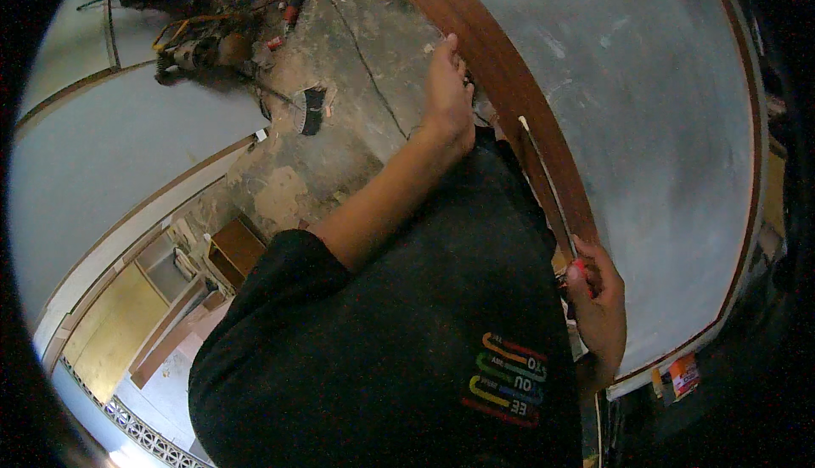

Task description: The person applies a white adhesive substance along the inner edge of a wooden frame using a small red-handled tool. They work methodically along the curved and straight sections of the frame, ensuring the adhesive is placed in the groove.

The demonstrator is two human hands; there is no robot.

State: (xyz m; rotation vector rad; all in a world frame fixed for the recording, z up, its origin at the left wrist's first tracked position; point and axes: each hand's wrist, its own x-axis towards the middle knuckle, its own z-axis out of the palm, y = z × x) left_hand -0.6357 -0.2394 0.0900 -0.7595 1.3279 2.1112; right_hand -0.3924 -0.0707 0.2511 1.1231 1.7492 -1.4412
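A large grey-white panel (645, 145) lies on my right, bordered by a reddish-brown wooden edge (531, 86). My left hand (450, 94) is at the far part of this edge, one finger stretched out; its other fingers are partly hidden. Closer to my body, my right hand (600, 302) closes around a red-bodied tape measure (581, 267). From it a thin strip runs away from me along the wooden edge and ends in a pale tip. The palm hides most of the red body.
A dark cable (365, 60) crosses the stained floor (340, 162). Beyond it are a black brush head (314, 111) and cluttered tools (204, 52). A second pale panel (127, 171) and an open wooden box (238, 247) are on the left. A colourful packet (682, 376) lies at lower right.
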